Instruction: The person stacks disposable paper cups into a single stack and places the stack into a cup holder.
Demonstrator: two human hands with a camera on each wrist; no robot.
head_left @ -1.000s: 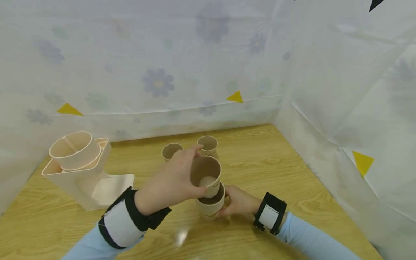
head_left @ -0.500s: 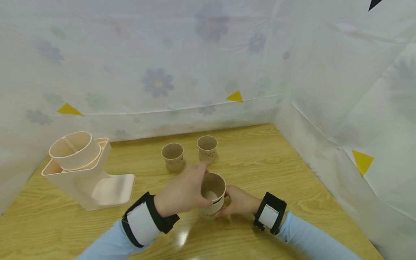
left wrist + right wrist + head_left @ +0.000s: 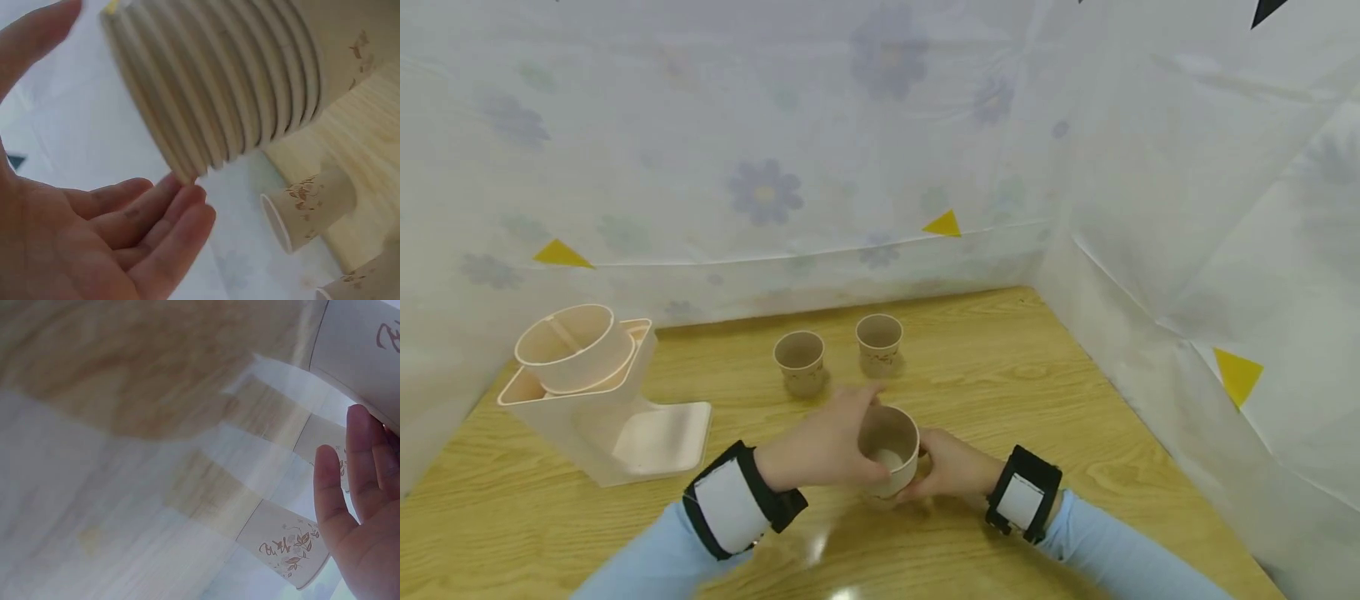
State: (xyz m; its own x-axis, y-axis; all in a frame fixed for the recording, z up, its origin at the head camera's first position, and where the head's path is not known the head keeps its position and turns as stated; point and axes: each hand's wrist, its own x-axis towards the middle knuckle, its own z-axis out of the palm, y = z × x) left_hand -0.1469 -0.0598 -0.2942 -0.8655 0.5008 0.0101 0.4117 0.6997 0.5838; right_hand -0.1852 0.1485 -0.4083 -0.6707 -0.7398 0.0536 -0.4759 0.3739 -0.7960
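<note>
1. Since the earliest frame, the upper cup (image 3: 891,437) has been lowered into the cup stack (image 3: 231,75), and the left hand (image 3: 827,437) has been brought down with it.
2. The cup stack is held mouth up to the right of the cream stand (image 3: 591,429), well apart from it; many nested rims are shown in the left wrist view.
3. The side of the stack away from the stand is grasped by the right hand (image 3: 955,464).
4. The top rim is touched by the left hand's fingertips on the side toward the stand; whether it is gripped cannot be told.
5. To the right of the stand, beyond the stack, the left cup (image 3: 800,367) and, farther over, the right cup (image 3: 879,348) are stood upright.
6. A round tub (image 3: 587,371) is set atop the stand, on the tabletop (image 3: 1000,367); a flowered sheet (image 3: 820,108) is hung behind.
</note>
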